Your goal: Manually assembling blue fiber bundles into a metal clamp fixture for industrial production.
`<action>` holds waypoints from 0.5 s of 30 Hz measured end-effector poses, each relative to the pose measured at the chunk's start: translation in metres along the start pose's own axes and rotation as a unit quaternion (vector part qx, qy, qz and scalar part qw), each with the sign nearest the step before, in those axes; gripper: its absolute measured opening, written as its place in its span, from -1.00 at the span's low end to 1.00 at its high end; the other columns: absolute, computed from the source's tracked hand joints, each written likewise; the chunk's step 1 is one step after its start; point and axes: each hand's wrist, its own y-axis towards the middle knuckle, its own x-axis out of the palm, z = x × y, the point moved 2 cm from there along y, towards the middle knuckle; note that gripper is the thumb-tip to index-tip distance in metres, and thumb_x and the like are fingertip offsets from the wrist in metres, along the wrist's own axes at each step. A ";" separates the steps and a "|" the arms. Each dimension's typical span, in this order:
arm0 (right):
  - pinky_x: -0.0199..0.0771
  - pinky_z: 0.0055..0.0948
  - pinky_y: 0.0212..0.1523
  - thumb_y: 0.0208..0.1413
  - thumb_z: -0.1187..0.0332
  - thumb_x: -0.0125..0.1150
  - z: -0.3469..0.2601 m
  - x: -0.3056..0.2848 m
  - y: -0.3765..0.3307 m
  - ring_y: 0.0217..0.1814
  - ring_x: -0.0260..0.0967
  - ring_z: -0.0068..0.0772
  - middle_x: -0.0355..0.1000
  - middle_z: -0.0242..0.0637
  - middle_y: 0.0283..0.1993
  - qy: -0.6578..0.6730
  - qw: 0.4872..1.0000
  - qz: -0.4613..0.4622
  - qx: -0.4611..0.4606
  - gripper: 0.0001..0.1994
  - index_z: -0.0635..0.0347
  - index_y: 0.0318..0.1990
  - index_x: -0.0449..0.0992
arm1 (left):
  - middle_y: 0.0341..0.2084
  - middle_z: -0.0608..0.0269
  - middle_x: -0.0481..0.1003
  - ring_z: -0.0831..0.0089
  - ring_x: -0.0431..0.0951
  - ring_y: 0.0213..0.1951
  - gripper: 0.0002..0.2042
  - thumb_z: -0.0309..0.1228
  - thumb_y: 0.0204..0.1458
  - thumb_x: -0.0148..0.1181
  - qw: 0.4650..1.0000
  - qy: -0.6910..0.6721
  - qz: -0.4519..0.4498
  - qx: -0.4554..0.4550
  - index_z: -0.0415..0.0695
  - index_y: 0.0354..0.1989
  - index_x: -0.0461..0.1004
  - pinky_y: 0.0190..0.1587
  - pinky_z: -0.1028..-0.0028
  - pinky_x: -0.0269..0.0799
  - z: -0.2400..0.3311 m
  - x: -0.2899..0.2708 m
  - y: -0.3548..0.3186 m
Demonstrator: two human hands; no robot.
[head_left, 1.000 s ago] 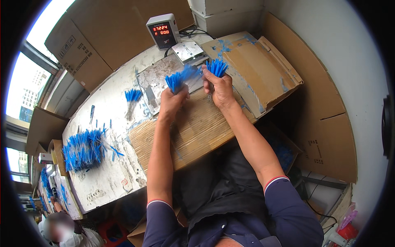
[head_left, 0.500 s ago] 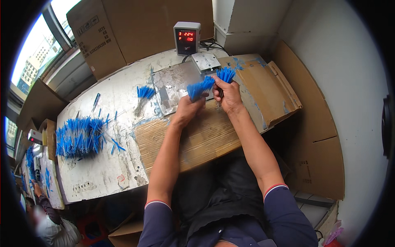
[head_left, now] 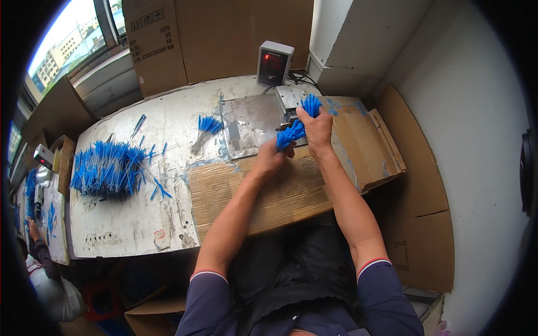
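My left hand [head_left: 272, 159] is closed round a bundle of thin blue-tipped sticks [head_left: 290, 135], tips upward and leaning right. Just above and to its right, my right hand [head_left: 318, 131] grips a second bundle of blue-tipped sticks [head_left: 311, 104], its tips standing up over the thumb. The two bundles nearly meet; whether they touch I cannot tell. Both hands are above the front of a metal plate [head_left: 246, 124], close to a small metal block [head_left: 289, 97]. The lower ends of both bundles are mostly hidden by my hands.
A large heap of blue-tipped sticks [head_left: 106, 171] lies on the white worktop [head_left: 126, 227] at left, with a smaller bunch [head_left: 207, 131] beside the plate. A pen [head_left: 138, 126] lies behind. A display box [head_left: 275, 63] stands at the back. Cardboard [head_left: 246, 196] covers the front; a co-worker's hand [head_left: 33, 229] shows far left.
My left hand's bundle has tilted toward the right one and is sharper now. The whole view has shifted, and fewer red digits show on the display box.
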 end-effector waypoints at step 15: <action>0.21 -0.59 -0.65 0.16 0.40 0.33 0.000 0.031 -0.010 -0.63 0.23 -0.70 0.44 -0.45 -0.55 0.016 0.996 -0.087 0.009 -0.86 0.15 -0.43 0.52 | -0.54 0.42 0.49 0.63 0.44 -0.50 -0.81 -0.34 0.25 0.24 0.998 -0.048 0.014 -0.035 -0.14 -0.39 0.51 -0.40 0.53 0.39 -0.004 -0.009 -0.006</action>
